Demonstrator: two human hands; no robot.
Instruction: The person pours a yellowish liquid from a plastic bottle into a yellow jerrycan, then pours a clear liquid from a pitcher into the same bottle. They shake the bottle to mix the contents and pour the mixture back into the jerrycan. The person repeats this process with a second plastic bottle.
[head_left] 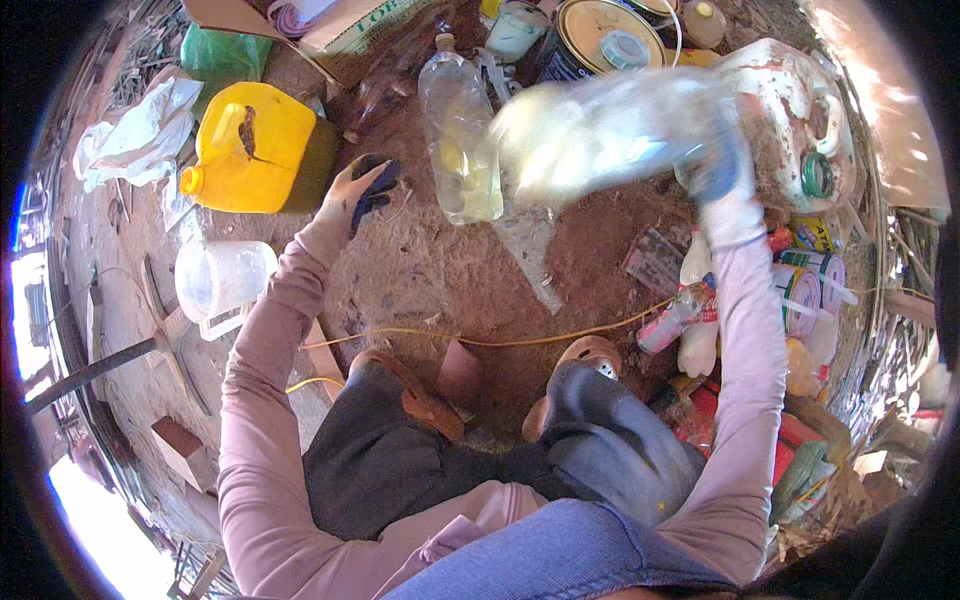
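Observation:
My right hand [718,170], in a blue and white work glove, is closed on one end of a pale, see-through object [610,132]. Motion smears this object; it looks like a large plastic bottle or bag, held out sideways at the far right. A clear plastic bottle [456,150] with a little yellowish liquid lies on the dirt just left of it. My left hand [365,188], in a dark and white glove, is held above the ground with fingers apart and nothing in it. Nearest to that hand is a yellow jerrycan [265,140] with a torn hole.
A translucent bucket [222,280] lies at the left. Paint cans [600,35] stand at the far side, beside a cardboard box [370,35]. A stained white jug [785,85] and several bottles [672,318] crowd the right. A yellow cord [510,344] crosses the dirt before my feet.

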